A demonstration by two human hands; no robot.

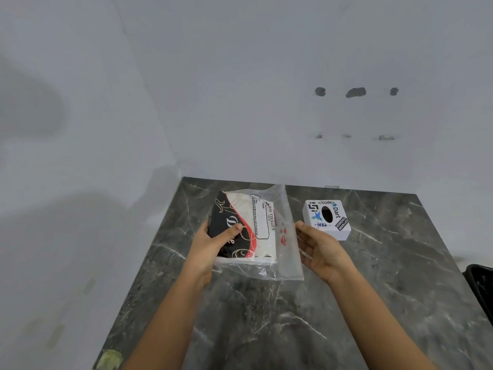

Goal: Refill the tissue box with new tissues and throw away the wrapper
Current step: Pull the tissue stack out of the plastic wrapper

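A tissue pack (pixel 253 231) in a clear plastic wrapper with black, red and cream print is held above the dark marble table (pixel 293 316). My left hand (pixel 213 244) grips the pack's left side, thumb on top. My right hand (pixel 320 247) holds the loose right edge of the plastic wrapper (pixel 289 252). A small white tissue box (pixel 326 218) covered in stickers, with a dark oval opening on top, stands on the table just right of the pack, beyond my right hand.
White walls rise behind and to the left of the table. A black bin (pixel 480 287) shows at the right edge of the view. A greenish patch (pixel 110 359) marks the table's front left corner.
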